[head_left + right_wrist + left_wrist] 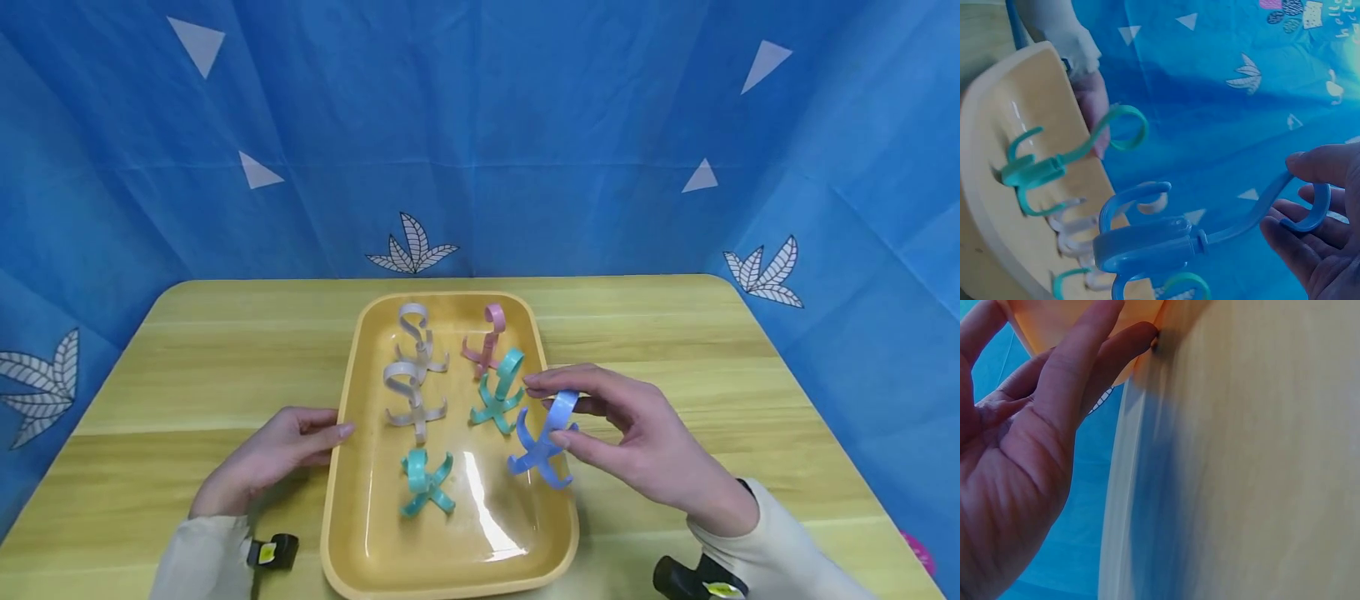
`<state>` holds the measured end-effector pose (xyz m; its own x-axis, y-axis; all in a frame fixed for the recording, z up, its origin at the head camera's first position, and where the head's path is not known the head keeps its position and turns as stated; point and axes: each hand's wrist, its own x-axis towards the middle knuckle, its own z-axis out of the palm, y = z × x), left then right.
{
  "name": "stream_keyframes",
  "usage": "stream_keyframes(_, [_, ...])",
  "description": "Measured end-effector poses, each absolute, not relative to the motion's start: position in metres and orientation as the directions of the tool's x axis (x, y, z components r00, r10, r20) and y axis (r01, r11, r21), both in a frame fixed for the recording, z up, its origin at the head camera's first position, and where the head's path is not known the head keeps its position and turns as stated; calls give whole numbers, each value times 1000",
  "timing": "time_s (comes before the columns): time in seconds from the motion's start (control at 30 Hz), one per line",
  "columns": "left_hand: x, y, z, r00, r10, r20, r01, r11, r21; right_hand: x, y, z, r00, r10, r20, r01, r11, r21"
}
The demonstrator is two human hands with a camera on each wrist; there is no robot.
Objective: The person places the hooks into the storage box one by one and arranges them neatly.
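My right hand (pixel 637 429) pinches the curved top of a blue multi-prong plastic hook (pixel 542 450) over the tray's right side. In the right wrist view the blue hook (pixel 1147 244) hangs from the thumb and fingers, prongs away from the palm. My left hand (pixel 285 454) grips the left rim of a yellow tray (pixel 347 500), thumb over the edge and fingers outside. Standing in the tray are two white hooks (pixel 417 408), a pink hook (pixel 489 343) and two green hooks, one (pixel 498 400) near the blue one and another (pixel 427 483) nearer the front.
The tray lies on a wood-grain table (pixel 675 333). A blue cloth (pixel 480 125) with white triangles and leaf prints hangs behind and at the sides. Black wrist devices (pixel 273 552) are strapped at both sleeves.
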<state>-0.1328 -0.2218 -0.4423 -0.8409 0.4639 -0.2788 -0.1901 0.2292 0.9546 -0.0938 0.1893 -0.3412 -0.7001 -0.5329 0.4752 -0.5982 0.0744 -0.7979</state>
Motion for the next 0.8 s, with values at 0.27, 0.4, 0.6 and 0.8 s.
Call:
stream_keyframes(0.27, [-132,-221,-444,-845,457,-276,-194,220,956,-96,179,-355,-710,-579,400,-549,101,-830])
stream_keyframes(0.4, [-132,-221,-444,-845,459,-276,-194,219,956,-96,173,-363,-706,-597,382,-547,115,-829])
stream_keyframes(0.6, [-132,-221,-443,-842,470,-263,-186,204,961,-93,165,-377,-686,-637,352,-554,144,-820])
stream_keyframes(0.8, [-132,-221,-442,-845,468,-259,-184,200,962,-94,164,-388,-688,-653,318,-542,171,-823])
